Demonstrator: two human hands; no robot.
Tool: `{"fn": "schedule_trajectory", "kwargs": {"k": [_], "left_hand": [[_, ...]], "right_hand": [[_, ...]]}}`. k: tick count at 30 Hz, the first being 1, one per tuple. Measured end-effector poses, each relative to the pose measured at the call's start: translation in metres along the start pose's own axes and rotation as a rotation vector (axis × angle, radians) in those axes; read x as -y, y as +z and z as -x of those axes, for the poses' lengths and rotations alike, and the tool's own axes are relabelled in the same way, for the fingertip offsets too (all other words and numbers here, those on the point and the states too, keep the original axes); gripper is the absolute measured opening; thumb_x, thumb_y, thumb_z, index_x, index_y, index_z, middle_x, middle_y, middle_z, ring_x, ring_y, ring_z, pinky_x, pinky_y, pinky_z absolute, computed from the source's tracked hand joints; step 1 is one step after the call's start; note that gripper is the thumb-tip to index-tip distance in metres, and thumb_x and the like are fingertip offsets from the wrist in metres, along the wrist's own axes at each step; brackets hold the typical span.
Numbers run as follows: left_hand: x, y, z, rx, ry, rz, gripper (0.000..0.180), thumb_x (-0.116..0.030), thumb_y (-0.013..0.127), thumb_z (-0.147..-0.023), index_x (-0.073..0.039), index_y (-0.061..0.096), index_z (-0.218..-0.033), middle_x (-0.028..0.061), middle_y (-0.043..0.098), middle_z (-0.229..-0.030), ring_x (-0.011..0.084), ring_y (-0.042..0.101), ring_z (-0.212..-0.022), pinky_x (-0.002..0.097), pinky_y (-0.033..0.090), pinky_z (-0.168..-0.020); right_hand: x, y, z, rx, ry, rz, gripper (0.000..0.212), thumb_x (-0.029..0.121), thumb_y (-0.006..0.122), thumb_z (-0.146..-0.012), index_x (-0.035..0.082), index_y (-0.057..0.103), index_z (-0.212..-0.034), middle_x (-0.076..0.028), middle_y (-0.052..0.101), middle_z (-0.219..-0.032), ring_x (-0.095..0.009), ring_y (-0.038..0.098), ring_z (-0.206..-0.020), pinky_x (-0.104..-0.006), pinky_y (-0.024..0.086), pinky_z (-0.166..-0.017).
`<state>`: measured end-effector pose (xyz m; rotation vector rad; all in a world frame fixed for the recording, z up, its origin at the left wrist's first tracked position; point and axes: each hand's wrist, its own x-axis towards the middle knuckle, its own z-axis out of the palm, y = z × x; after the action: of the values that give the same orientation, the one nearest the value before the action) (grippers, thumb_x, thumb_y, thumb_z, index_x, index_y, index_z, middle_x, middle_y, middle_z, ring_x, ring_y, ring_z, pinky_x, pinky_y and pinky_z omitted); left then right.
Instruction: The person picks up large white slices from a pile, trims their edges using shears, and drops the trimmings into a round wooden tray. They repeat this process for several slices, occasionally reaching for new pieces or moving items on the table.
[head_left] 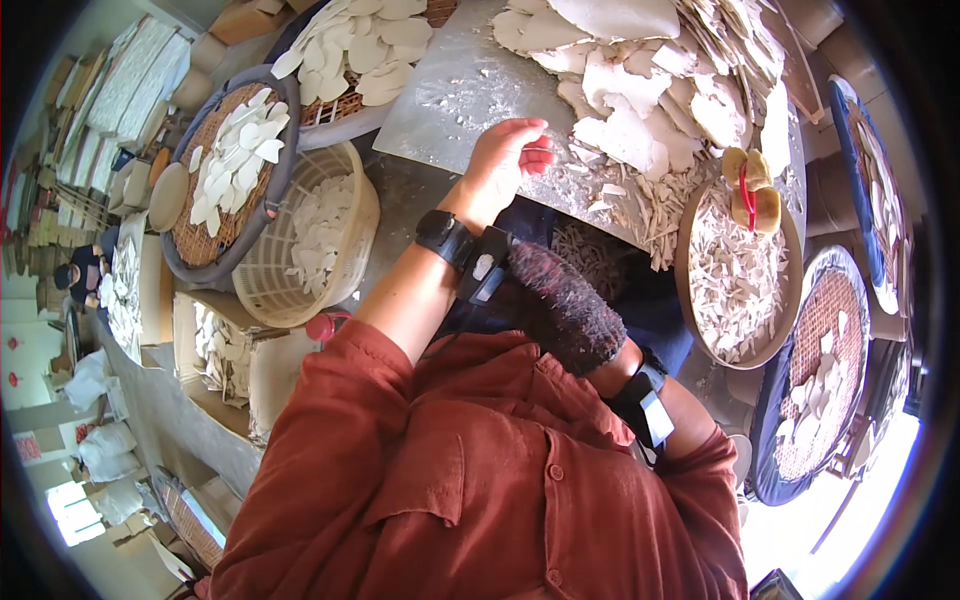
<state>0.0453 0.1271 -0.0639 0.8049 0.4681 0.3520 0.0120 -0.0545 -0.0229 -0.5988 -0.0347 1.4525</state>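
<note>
My left hand point(510, 158) is raised over the near edge of the grey metal table point(440, 110). Its fingers are loosely curled, with a gap at the thumb side, and I see nothing between them. Black straps with small devices ring that wrist. My right forearm crosses toward the left one, wrapped in a dark fuzzy sleeve-like cover point(568, 305). My right hand is hidden by this cover and my left wrist, so its fingers do not show. Thin, pale flat pieces point(620, 110) are piled on the table beyond my left hand, with crumbs and slivers near its edge.
A round tray of pale scraps point(740, 275) sits at the table's right corner, with a tan object with a red band point(752, 195) on it. At left are a plastic basket point(368, 215), a woven tray point(185, 235) and a cardboard box point(280, 375). A person point(78, 275) is far left.
</note>
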Motion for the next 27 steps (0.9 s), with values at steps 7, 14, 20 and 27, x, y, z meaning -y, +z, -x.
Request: {"fn": "schedule_trajectory", "kwargs": {"k": [7,14,20,27], "left_hand": [[0.003,0.014,-0.003,-0.065,0.382,-0.716,0.013,-0.01,0.054,-0.084,-0.001,0.057,-0.092,0.0073,0.06,-0.071,0.0163,0.061,-0.058,0.0267,0.048,-0.05],[-0.011,0.021,0.027,0.424,0.83,-1.851,0.015,-0.01,0.057,-0.08,-0.01,0.059,-0.094,0.008,0.063,-0.078,0.0271,0.062,-0.068,0.0345,0.049,-0.058],[-0.02,0.013,0.028,0.313,0.245,-1.179,0.012,-0.006,0.055,-0.085,-0.005,0.06,-0.096,0.0017,0.06,-0.073,0.01,0.057,-0.062,0.0231,0.046,-0.055],[-0.094,0.063,0.092,0.305,0.33,-0.58,0.015,-0.007,0.048,-0.089,-0.002,0.054,-0.101,0.0064,0.058,-0.075,0.0149,0.057,-0.065,0.0267,0.046,-0.06]], "right_hand": [[-0.009,0.001,-0.006,0.092,0.063,0.091,0.039,0.032,0.054,-0.089,0.0,0.052,-0.111,-0.014,0.062,-0.096,-0.025,0.062,-0.088,-0.0364,0.049,-0.084],[-0.017,0.02,-0.008,0.203,0.263,-0.389,0.036,0.035,0.052,-0.089,0.004,0.054,-0.107,-0.014,0.063,-0.09,-0.028,0.063,-0.087,-0.0398,0.049,-0.083],[-0.019,0.032,-0.003,0.175,0.221,-0.176,0.033,0.034,0.056,-0.087,0.006,0.055,-0.104,-0.007,0.059,-0.091,-0.017,0.058,-0.082,-0.0303,0.048,-0.073],[0.066,0.038,0.078,0.01,-0.373,0.763,0.046,0.014,0.058,-0.085,-0.005,0.04,-0.124,-0.014,0.054,-0.115,-0.02,0.054,-0.106,-0.0302,0.045,-0.087]]}}
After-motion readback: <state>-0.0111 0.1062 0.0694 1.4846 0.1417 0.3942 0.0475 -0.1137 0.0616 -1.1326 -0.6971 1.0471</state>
